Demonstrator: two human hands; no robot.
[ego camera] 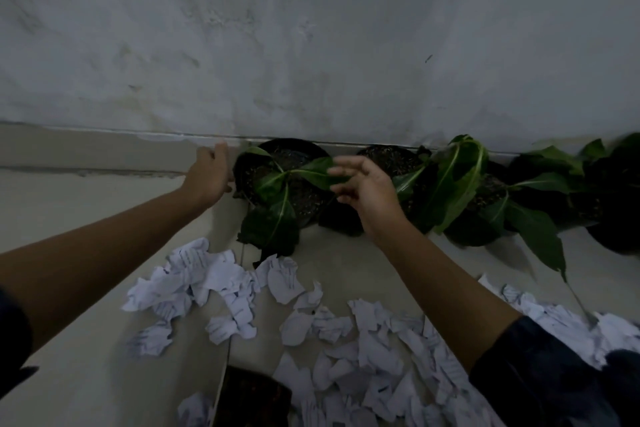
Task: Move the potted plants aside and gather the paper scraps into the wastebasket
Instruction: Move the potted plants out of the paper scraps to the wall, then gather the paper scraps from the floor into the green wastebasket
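Observation:
Several black pots with green-leaved plants stand in a row along the base of the wall. My left hand (211,173) is beside the left rim of the leftmost potted plant (284,184), fingers relaxed, just touching or nearly touching it. My right hand (363,191) hovers over the same pot's right side, fingers loosely spread above a leaf, holding nothing. A second potted plant (391,156) and a third potted plant (485,191) stand further right. Crumpled white paper scraps (346,333) lie scattered over the floor in front of the pots.
A grey wall (311,45) rises right behind the pots. A dark container, perhaps the wastebasket (252,395), sits at the bottom edge among the scraps. Another dark pot (616,218) is at the far right. Bare floor (86,218) lies to the left.

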